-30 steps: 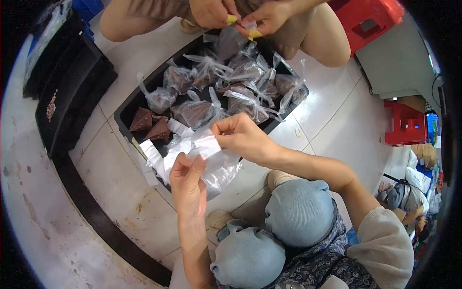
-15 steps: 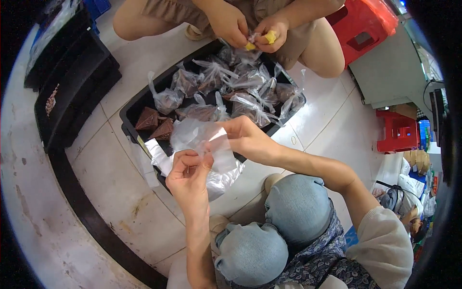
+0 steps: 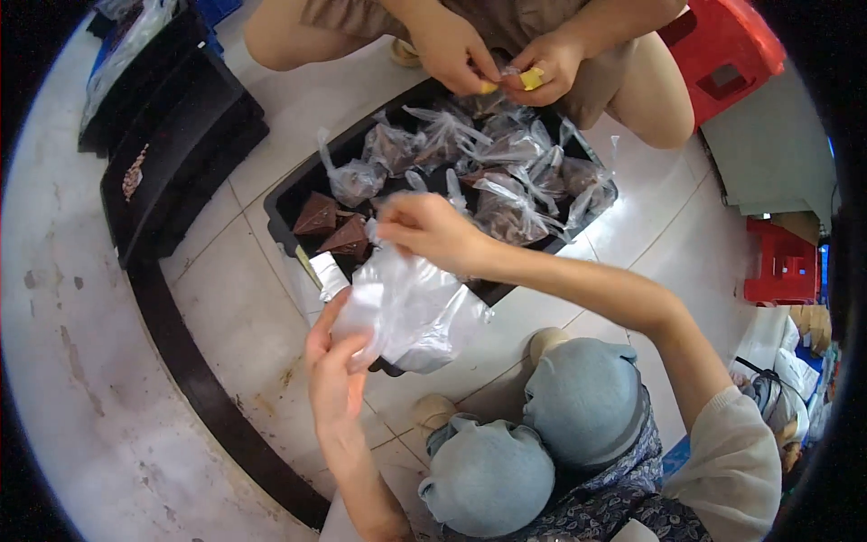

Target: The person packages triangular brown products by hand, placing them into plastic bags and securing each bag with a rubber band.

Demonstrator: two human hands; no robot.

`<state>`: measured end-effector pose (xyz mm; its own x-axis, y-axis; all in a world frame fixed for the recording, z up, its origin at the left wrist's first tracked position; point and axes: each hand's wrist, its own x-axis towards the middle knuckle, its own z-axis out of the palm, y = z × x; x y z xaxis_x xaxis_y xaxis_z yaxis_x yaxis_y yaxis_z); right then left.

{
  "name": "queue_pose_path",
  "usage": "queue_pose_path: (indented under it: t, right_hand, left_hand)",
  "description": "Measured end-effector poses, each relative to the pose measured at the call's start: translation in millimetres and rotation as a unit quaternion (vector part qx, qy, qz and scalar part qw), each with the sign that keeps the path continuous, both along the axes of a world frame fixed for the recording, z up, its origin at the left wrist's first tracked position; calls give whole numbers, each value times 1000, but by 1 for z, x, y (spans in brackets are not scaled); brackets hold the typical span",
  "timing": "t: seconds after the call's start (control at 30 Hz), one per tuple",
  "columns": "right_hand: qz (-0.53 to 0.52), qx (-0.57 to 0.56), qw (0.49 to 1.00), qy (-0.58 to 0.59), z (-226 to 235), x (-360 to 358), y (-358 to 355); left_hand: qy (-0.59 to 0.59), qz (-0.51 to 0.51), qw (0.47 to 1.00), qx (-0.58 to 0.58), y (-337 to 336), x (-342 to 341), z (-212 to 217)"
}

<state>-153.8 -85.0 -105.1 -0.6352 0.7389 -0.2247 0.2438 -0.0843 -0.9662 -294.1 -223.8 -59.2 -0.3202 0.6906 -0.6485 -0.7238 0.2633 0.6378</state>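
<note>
My left hand (image 3: 339, 357) pinches the edge of a thin clear plastic bag (image 3: 366, 307) near the tray's front left corner. My right hand (image 3: 433, 230) is over the tray, smeared by motion. Its fingers are curled together just above the bag's upper part; what they grip is hidden. Under the bag lies a pile of shiny clear plastic bags (image 3: 429, 330) on the near edge of the black tray (image 3: 275, 217). Two bare brown pyramid-shaped pieces (image 3: 316, 214) sit in the tray's left end. Several knotted clear bags with brown pieces (image 3: 391, 149) fill the rest.
Across the tray, a co-worker's hands (image 3: 492, 68) hold a clear bag top and yellow bits. Black crates (image 3: 190, 154) stand at left beside a dark floor strip (image 3: 208, 388). Red stools (image 3: 722, 63) and a grey cabinet (image 3: 768, 135) are at right. My knees (image 3: 492, 474) are close to the tray.
My right hand has lifted away from my left, and the bag between them has shifted down left. The whole view has also slid a little. The co-worker's hands stay at the same knotted bag.
</note>
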Motion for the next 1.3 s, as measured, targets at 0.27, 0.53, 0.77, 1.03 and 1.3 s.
queue_pose_path:
  t: [0.27,0.53,0.77,1.03,1.3]
  right_hand:
    - [223,585,695,-353,-47,-146,37]
    - [-53,373,922,92,86,-30,29]
    - [116,430,891,-87,69,84,-14]
    - [-225,94,965,-94,57,167,-13]
    - [-186,-193,960,78,17,170,-7]
  left_hand:
    - [88,51,995,-22,-32,-52,-23]
    - [-213,-64,966,135,3,-28,-33]
    - [-249,-96,949,171,49,72,-27]
    - [-331,-61,929,153,47,124,-31]
    - [-301,-81,935,168,36,131,-38]
